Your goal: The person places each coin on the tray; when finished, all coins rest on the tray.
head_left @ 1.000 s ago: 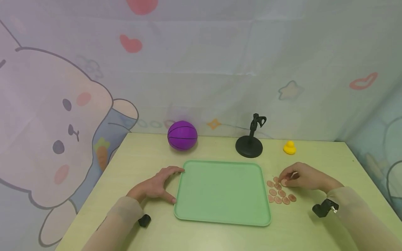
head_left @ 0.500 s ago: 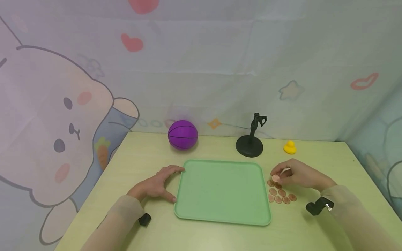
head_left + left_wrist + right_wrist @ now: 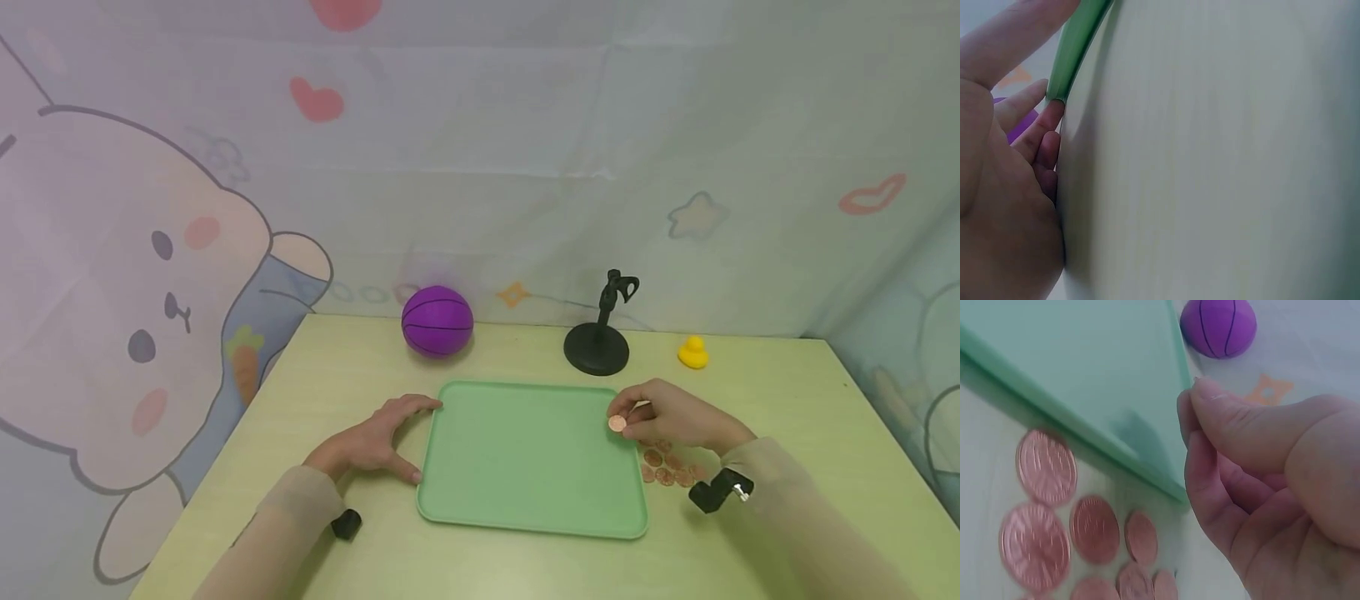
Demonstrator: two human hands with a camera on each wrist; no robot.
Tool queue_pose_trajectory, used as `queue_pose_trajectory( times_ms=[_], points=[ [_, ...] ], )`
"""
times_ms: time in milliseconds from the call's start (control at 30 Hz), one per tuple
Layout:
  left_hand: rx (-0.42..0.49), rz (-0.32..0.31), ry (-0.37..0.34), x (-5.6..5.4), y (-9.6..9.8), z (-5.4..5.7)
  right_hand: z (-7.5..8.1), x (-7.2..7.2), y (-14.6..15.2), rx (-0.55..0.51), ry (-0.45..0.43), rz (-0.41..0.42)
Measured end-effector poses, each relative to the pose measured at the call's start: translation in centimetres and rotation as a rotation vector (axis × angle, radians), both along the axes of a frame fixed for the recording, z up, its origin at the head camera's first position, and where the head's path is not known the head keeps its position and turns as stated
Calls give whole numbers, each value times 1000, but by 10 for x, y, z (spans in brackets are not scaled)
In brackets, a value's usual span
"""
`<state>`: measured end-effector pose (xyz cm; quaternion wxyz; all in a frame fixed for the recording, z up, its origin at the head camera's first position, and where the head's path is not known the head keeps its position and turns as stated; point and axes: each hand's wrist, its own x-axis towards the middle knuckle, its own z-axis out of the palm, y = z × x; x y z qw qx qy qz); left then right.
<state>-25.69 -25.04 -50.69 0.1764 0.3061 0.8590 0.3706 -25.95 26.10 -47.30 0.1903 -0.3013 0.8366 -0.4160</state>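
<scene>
Between thumb and fingers, my right hand (image 3: 675,415) pinches a copper coin (image 3: 617,423) over the right rim of a light green tray (image 3: 528,462). In the right wrist view the fingers hide that coin. Several more copper coins (image 3: 1035,545) lie on the table just outside the tray's right edge, partly under my right hand in the head view. At the tray's left side my left hand (image 3: 367,442) is spread, with thumb and a fingertip touching the rim. The left wrist view shows this hand (image 3: 1010,187) low beside the table surface.
Behind the tray stand a purple ball (image 3: 438,322), a black round-based stand (image 3: 597,348) and a small yellow duck (image 3: 693,353) on the pale table (image 3: 352,375). A patterned cloth backdrop (image 3: 480,167) rises at the table's far edge.
My right hand has lifted a coin from the pile and carried it left to above the tray's right rim. My left hand has stayed at the tray's left edge.
</scene>
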Motion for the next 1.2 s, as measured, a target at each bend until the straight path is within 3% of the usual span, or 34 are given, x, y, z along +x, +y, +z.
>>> queue_pose_trajectory(
  times_ms=[333, 700, 1200],
  points=[
    [-5, 7, 5, 1, -2, 1, 2, -6, -43, 45, 131, -12],
    [4, 7, -4, 3, -2, 0, -15, -14, -83, 12, 202, 9],
    [-2, 8, 9, 4, -2, 0, -22, -15, -122, 114, 350, -14]
  ],
)
